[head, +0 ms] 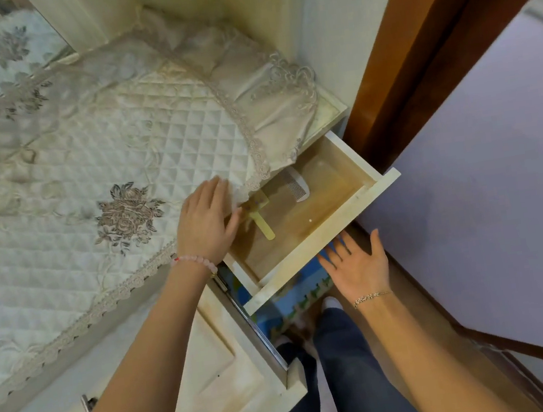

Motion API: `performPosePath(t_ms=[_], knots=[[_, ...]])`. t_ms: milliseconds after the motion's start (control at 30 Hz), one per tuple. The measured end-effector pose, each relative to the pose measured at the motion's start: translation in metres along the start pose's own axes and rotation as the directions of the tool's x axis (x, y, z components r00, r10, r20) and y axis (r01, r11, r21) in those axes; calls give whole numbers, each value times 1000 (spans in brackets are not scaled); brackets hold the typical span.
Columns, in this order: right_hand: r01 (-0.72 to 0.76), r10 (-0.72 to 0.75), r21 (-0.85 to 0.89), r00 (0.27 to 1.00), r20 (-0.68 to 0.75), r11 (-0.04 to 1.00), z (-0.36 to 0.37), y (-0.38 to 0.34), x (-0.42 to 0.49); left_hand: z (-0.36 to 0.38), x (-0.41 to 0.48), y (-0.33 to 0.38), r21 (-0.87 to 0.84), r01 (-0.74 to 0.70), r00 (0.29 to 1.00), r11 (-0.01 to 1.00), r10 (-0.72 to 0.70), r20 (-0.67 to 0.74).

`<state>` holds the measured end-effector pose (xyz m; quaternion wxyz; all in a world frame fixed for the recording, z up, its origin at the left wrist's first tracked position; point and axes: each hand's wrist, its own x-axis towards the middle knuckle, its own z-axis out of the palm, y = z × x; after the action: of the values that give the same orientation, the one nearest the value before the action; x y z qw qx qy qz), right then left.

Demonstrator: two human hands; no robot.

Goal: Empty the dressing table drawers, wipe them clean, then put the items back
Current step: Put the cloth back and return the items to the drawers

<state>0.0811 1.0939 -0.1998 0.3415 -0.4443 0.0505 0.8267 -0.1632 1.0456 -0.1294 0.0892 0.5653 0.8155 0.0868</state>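
Drawer (335,230) pulled out under the worktop's right end, two combs lying inside.

A quilted cover (99,142) with lace trim drapes the worktop (328,112) and hangs over its front edge, hiding the drawer's back-left part. The left grip (206,221), a beaded bracelet (198,262) at its wrist, is at the cover's hanging edge near the front right corner, fingers on top of the cloth and thumb beneath, pinching it just above the drawer. Just right of that thumb a yellow comb (264,225) lies on the drawer's wooden bottom, its head partly under the cloth, its handle pointing toward the drawer front. Farther right, toward the back, a white comb (298,185) lies flat, apart from the yellow one. The right grip (357,263) hangs open, palm up and fingers spread, just below the drawer front; whether it touches cannot be told.
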Motion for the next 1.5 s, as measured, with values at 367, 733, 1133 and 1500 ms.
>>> performPosePath(t_ms=[367, 733, 1133, 1500], knots=[[-19, 19, -9, 999, 26, 1000, 35, 5, 28, 8, 14, -38, -126, -86, 995, 988, 91, 31], [-22, 23, -12, 996, 82, 1000, 96, 27, 69, 15, 13, -46, -217, -119, 993, 969, 119, -11], [-13, 16, -36, 995, 97, 999, 110, 25, 80, 21, 13, -49, -236, -118, 993, 965, 109, -50], [135, -47, -484, 981, 190, 865, 97, 5, 26, 8, 8, -41, -111, -81, 996, 991, 85, 35]])
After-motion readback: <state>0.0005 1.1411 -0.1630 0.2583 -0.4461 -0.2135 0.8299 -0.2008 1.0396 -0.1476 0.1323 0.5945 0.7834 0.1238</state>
